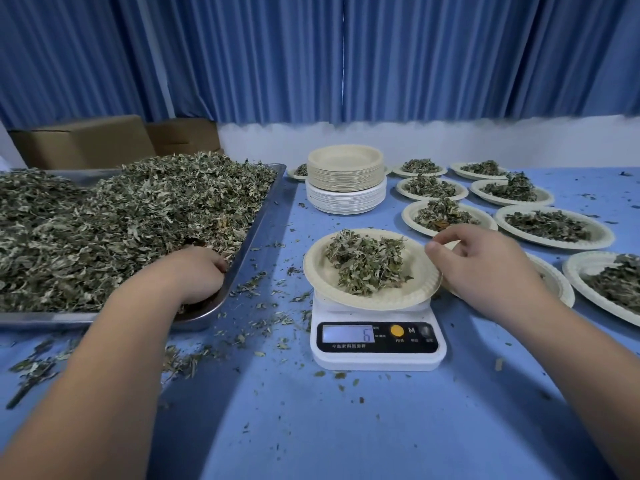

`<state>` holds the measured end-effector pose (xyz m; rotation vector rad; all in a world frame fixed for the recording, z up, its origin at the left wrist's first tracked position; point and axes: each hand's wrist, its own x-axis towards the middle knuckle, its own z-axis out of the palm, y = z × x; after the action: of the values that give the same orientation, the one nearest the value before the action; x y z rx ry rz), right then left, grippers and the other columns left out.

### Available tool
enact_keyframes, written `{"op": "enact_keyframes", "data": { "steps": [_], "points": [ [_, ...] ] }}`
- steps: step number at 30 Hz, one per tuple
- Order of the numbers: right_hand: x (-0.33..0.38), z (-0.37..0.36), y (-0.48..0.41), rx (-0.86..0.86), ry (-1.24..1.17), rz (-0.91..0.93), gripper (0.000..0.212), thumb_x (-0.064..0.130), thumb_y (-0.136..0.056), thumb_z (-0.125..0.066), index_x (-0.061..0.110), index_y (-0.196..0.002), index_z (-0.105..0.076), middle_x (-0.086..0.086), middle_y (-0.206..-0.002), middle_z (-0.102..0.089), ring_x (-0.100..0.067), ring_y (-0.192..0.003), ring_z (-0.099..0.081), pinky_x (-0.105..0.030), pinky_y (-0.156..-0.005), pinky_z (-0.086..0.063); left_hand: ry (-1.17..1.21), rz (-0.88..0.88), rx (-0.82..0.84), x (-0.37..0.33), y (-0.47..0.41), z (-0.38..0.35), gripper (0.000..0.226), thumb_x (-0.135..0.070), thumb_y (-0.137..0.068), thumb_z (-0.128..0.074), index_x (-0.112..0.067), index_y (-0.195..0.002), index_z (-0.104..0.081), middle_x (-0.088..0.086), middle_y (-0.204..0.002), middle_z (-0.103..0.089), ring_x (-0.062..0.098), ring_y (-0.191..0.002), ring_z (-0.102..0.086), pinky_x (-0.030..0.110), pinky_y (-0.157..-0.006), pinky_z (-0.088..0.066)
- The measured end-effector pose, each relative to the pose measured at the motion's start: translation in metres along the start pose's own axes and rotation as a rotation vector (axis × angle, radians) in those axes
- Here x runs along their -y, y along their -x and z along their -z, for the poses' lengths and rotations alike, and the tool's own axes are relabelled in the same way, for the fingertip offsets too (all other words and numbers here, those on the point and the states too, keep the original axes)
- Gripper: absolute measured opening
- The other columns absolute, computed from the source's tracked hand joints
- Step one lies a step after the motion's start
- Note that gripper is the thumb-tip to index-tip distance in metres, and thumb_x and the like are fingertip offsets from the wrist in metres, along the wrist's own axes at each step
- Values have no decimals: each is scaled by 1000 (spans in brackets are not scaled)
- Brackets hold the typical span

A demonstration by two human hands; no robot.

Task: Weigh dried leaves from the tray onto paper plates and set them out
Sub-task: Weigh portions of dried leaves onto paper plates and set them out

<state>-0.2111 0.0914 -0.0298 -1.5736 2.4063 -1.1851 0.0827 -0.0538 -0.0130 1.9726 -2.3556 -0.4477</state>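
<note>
Left hand [199,271] among tray [258,216] leaves [121,220]; right hand [485,268] beside plate [414,294] on scale [377,360].

Dim bluish light w/ soft shadows on table [311,427]; strong fisheye bend at edges, scale [377,341] readout sl. blurry.
</note>
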Motion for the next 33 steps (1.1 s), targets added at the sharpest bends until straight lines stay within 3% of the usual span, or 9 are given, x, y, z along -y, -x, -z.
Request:
{"op": "enact_keyframes", "data": {
  "steps": [3,5,10,15,19,22,24,27,33],
  "points": [
    [1,0,0,2,14,14,11,40,-88,-56,31,-87,-62,6,-56,-58,-3,-55,-54,-23,-47,-29,92,-7,-44,2,3,2,38,-4,-92,-46,-22,-122,-63,1,-80,-59,18,-65,-54,22,-47,-35],
    [0,0,0,-3,4,17,11,39,-88,-56,32,-83,-62,7,-55,-58,0,-56,-55,-22,-47,-29,81,-19,-73,3,2,4,41,-6,-93,-48,-25,-128,-60,4,-87,-61,19,-66,-56,23,-50,-39],
    [-2,0,-2,-37,-28,5,12,38,-87,-58,32,-77,-60,9,-51,-54,8,-54,-53,-17,-42,-27,24,-32,66,-1,6,3,56,-1,-92,-43,-32,-138,-50,4,-107,-54,15,-68,-53,22,-46,-39],
    [-4,0,-4,-45,-36,12,13,38,-88,-57,31,-79,-62,7,-53,-56,5,-51,-52,-24,-45,-29,88,-20,-51,1,2,-1,47,3,-89,-45,-26,-120,-64,-2,-80,-55,18,-62,-53,19,-40,-33],
    [-2,1,-1,-84,-72,77,16,32,-90,-56,31,-74,-61,15,-57,-58,2,-53,-52,-15,-43,-32,144,-12,-118,3,-3,-4,45,7,-86,-42,-27,-105,-63,0,-81,-57,19,-63,-54,20,-43,-34],
    [5,2,5,-137,-116,236,14,25,-90,-58,30,-79,-64,13,-64,-60,2,-64,-52,-7,-55,-36,172,5,-176,6,-7,-6,36,7,-86,-43,-20,-93,-66,-3,-76,-55,18,-59,-49,19,-41,-33],
    [12,2,9,-134,-98,398,14,23,-93,-55,24,-92,-69,13,-84,-64,1,-80,-53,-4,-70,-36,197,10,-236,9,-9,-5,31,4,-87,-49,-20,-91,-69,-5,-76,-55,17,-64,-51,21,-46,-36],
    [21,0,16,20,-63,595,33,33,-97,-43,18,-115,-68,8,-110,-62,-4,-105,-52,-18,-94,-36,239,7,-327,11,-11,-4,25,-1,-89,-54,-22,-90,-68,1,-82,-57,18,-69,-53,26,-56,-40],
    [25,-12,15,163,24,655,54,53,-97,-29,23,-125,-63,21,-117,-56,3,-112,-46,-15,-97,-30,280,-8,-397,10,-8,-3,27,-1,-91,-51,-24,-91,-65,6,-94,-57,17,-65,-52,24,-47,-36]
  ]
}}
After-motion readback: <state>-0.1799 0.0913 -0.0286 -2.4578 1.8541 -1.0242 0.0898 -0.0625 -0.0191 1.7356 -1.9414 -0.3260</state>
